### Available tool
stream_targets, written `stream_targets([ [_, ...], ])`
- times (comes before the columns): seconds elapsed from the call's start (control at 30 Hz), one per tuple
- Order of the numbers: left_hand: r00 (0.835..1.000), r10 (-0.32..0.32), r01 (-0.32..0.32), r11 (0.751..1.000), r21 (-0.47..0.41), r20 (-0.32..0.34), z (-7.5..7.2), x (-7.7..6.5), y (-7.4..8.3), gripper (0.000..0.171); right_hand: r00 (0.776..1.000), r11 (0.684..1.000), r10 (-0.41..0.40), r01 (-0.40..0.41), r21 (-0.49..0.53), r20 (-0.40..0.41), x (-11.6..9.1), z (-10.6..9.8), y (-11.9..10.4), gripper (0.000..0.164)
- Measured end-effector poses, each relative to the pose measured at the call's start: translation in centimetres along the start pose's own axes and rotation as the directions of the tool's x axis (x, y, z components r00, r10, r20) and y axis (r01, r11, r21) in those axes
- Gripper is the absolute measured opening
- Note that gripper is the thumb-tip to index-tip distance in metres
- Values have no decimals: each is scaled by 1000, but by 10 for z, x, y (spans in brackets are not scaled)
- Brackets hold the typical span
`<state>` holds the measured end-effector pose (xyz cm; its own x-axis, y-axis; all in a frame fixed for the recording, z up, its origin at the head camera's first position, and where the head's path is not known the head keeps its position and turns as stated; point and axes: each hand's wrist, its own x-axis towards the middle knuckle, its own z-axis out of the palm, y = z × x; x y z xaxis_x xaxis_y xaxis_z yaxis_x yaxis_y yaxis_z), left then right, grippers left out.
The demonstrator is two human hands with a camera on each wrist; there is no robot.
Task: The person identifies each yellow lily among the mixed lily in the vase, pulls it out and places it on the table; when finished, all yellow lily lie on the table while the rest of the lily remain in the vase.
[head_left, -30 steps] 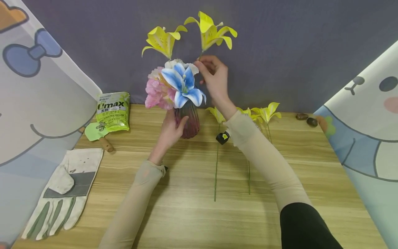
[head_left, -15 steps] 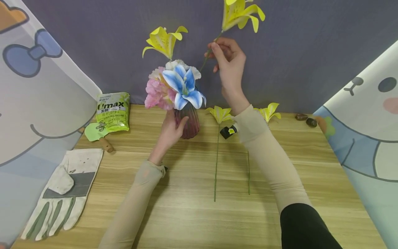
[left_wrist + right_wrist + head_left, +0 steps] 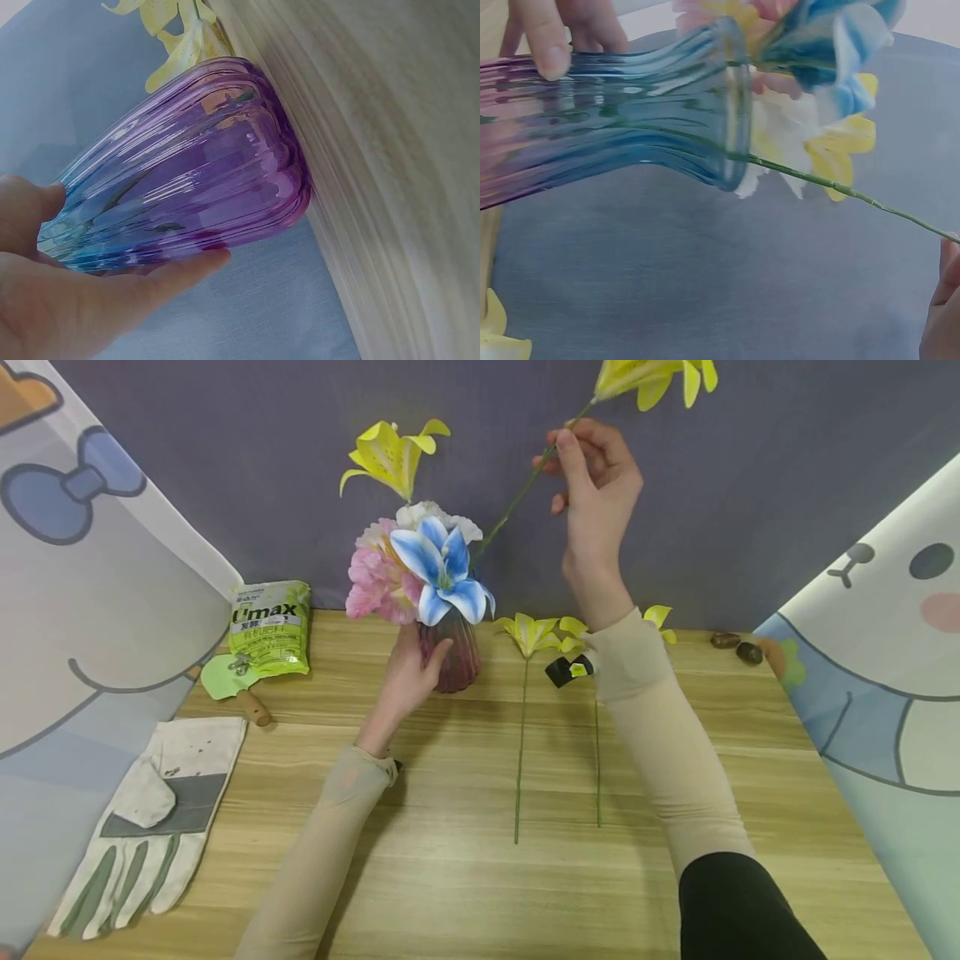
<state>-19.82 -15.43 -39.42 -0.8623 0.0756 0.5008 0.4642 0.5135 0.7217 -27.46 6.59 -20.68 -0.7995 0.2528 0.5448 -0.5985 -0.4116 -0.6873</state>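
Note:
My left hand [image 3: 407, 675] grips a ribbed glass vase [image 3: 456, 662], purple at the base and blue toward the neck in the wrist views. In it stand a blue-and-white lily [image 3: 444, 568], pink flowers [image 3: 381, 581], a white flower [image 3: 431, 514] and a yellow lily [image 3: 390, 453]. Up and to the right, my right hand [image 3: 602, 497] pinches the green stem of another yellow lily [image 3: 652, 378], whose bloom is partly cut off by the head view's top edge. The right wrist view shows that stem [image 3: 840, 187] slanting out of the vase mouth, its lower end inside.
Several yellow lilies [image 3: 527, 633] with long stems lie right of the vase, beside a black tag [image 3: 567, 672]. Dark stones [image 3: 749, 652] sit at the back right. On the left are a green fertilizer bag [image 3: 272, 627], a small trowel [image 3: 257, 707] and a work glove [image 3: 153, 822].
My right hand has moved up and to the right, tilting the yellow lily outward and exposing more of its stem above the vase. The left hand and vase have stayed in place.

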Motion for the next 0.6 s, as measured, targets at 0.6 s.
stream_targets([
  [0.6,1000,-14,14,1000,8,-1,1,-1,2,70,987,988,-83,99,116,-137,8,-33,-32,8],
])
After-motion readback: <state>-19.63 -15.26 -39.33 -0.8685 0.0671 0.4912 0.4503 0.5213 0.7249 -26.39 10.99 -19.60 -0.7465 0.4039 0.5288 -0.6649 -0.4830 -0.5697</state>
